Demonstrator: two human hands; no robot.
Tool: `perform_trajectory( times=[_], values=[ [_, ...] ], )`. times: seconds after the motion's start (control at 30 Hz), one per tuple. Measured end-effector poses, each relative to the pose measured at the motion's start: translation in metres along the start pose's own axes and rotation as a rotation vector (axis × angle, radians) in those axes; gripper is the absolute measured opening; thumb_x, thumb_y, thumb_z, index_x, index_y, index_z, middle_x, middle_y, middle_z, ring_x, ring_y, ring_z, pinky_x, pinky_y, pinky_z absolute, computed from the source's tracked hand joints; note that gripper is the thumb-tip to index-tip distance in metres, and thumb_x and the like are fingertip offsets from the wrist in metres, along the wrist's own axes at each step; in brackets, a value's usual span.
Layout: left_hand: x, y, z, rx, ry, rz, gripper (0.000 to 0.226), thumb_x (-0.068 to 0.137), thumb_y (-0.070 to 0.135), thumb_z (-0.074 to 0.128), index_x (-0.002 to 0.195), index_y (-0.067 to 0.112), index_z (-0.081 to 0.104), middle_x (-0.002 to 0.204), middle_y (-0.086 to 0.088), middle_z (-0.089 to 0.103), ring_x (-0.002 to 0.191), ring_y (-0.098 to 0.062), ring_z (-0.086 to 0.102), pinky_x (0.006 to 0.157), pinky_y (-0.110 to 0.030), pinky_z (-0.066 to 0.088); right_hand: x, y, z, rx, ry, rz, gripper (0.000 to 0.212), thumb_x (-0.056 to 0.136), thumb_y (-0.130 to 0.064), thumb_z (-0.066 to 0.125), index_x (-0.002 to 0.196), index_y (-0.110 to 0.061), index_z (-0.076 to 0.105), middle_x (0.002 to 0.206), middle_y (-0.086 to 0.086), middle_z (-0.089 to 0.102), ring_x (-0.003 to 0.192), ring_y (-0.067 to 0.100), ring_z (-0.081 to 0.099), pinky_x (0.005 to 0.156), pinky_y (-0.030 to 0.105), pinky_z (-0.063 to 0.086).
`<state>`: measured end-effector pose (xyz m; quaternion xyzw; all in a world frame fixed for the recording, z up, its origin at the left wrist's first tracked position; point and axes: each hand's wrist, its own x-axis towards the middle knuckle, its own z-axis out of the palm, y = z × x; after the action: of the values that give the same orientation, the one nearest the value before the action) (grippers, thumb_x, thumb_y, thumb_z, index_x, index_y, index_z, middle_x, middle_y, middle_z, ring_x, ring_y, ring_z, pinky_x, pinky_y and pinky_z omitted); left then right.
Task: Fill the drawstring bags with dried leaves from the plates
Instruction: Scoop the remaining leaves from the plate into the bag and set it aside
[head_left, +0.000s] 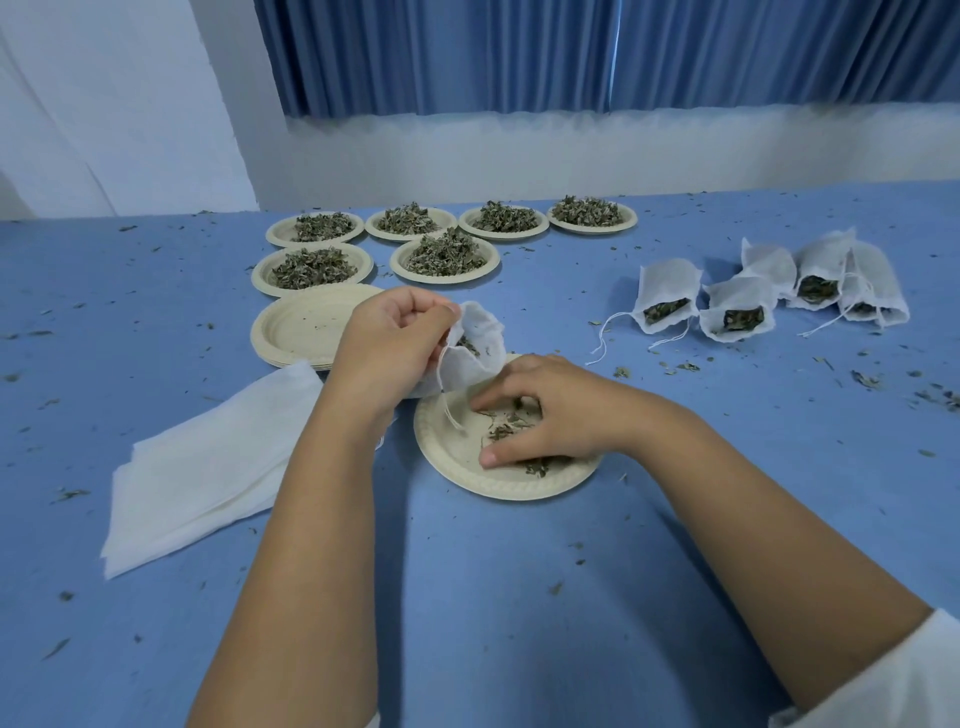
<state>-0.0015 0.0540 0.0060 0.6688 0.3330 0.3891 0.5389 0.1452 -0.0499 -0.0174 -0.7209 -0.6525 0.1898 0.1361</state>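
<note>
My left hand (387, 343) pinches the rim of a white drawstring bag (475, 353), holding its mouth open above the near plate (467, 467); some dried leaves show inside the bag. My right hand (540, 410) rests on that plate with fingers curled over the few dried leaves (506, 426) left there. The bag's string hangs down onto the plate.
Several plates heaped with dried leaves (444, 257) stand at the back. A stack of emptied plates (306, 327) sits left of my hands. A pile of flat white bags (208, 467) lies at near left. Several filled bags (737, 312) lie at right. Leaf crumbs dot the blue table.
</note>
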Motion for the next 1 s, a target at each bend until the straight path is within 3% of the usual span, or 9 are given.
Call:
perform_trajectory(
  times=[0.17, 0.27, 0.47, 0.53, 0.63, 0.73, 0.83, 1.0],
  values=[
    [0.000, 0.000, 0.001, -0.002, -0.022, 0.025, 0.014, 0.090, 0.014, 0.064, 0.077, 0.019, 0.067, 0.047, 0.012, 0.052, 0.042, -0.003, 0.044, 0.045, -0.014, 0.040, 0.004, -0.001, 0.006, 0.060, 0.105, -0.121, 0.015, 0.081, -0.027, 0.078, 0.096, -0.028, 0.076, 0.092, -0.017, 0.052, 0.089, -0.010, 0.049, 0.076, 0.008, 0.037],
    [-0.001, 0.000, 0.001, 0.005, -0.031, 0.029, 0.013, 0.091, 0.015, 0.064, 0.079, 0.018, 0.067, 0.046, 0.013, 0.053, 0.042, -0.002, 0.044, 0.046, -0.013, 0.040, 0.002, 0.001, 0.000, 0.064, 0.120, -0.108, 0.014, 0.082, -0.025, 0.077, 0.095, -0.029, 0.076, 0.089, -0.018, 0.053, 0.083, -0.013, 0.049, 0.072, 0.007, 0.036],
    [-0.001, 0.000, 0.002, -0.006, -0.055, 0.016, 0.010, 0.091, 0.014, 0.064, 0.082, 0.016, 0.067, 0.046, 0.013, 0.052, 0.042, -0.002, 0.045, 0.047, -0.013, 0.042, -0.004, 0.005, -0.011, -0.100, -0.008, -0.001, 0.063, 0.074, -0.053, 0.077, 0.131, -0.040, 0.055, 0.125, -0.012, 0.047, 0.120, 0.006, 0.033, 0.103, 0.026, 0.033],
    [-0.002, 0.001, 0.002, -0.004, -0.063, 0.018, 0.009, 0.091, 0.013, 0.064, 0.083, 0.014, 0.067, 0.046, 0.013, 0.052, 0.042, -0.002, 0.044, 0.047, -0.012, 0.041, -0.004, 0.005, -0.010, -0.074, -0.017, -0.007, 0.053, 0.076, -0.047, 0.078, 0.125, -0.036, 0.061, 0.124, -0.012, 0.050, 0.117, 0.005, 0.041, 0.101, 0.025, 0.037],
    [-0.002, 0.001, 0.003, 0.014, -0.067, 0.026, 0.010, 0.091, 0.012, 0.063, 0.082, 0.014, 0.066, 0.046, 0.013, 0.052, 0.042, -0.001, 0.044, 0.046, -0.012, 0.041, -0.003, 0.003, -0.008, -0.027, 0.039, -0.040, 0.027, 0.081, -0.034, 0.077, 0.107, -0.034, 0.071, 0.106, -0.015, 0.053, 0.097, 0.003, 0.050, 0.086, 0.019, 0.041],
    [-0.002, 0.001, 0.003, 0.020, -0.069, 0.031, 0.010, 0.092, 0.012, 0.063, 0.082, 0.014, 0.066, 0.045, 0.013, 0.052, 0.041, -0.001, 0.044, 0.046, -0.011, 0.040, -0.004, 0.004, -0.012, 0.001, 0.068, -0.045, 0.020, 0.083, -0.034, 0.075, 0.103, -0.034, 0.073, 0.097, -0.019, 0.056, 0.091, 0.000, 0.053, 0.082, 0.017, 0.043],
    [-0.002, 0.001, 0.003, 0.027, -0.074, 0.029, 0.010, 0.091, 0.013, 0.063, 0.082, 0.014, 0.067, 0.046, 0.013, 0.053, 0.042, -0.001, 0.045, 0.046, -0.012, 0.041, -0.010, 0.006, -0.021, -0.017, 0.006, -0.024, 0.036, 0.079, -0.040, 0.076, 0.114, -0.041, 0.066, 0.109, -0.018, 0.053, 0.102, 0.001, 0.047, 0.087, 0.018, 0.041],
    [-0.001, 0.000, 0.005, 0.032, -0.085, 0.018, 0.012, 0.091, 0.013, 0.063, 0.080, 0.016, 0.067, 0.047, 0.014, 0.053, 0.042, -0.001, 0.046, 0.046, -0.013, 0.042, -0.016, 0.005, -0.026, -0.167, -0.164, 0.054, 0.070, 0.078, -0.036, 0.074, 0.140, -0.044, 0.041, 0.136, -0.014, 0.040, 0.128, 0.009, 0.031, 0.108, 0.035, 0.037]
  ],
)
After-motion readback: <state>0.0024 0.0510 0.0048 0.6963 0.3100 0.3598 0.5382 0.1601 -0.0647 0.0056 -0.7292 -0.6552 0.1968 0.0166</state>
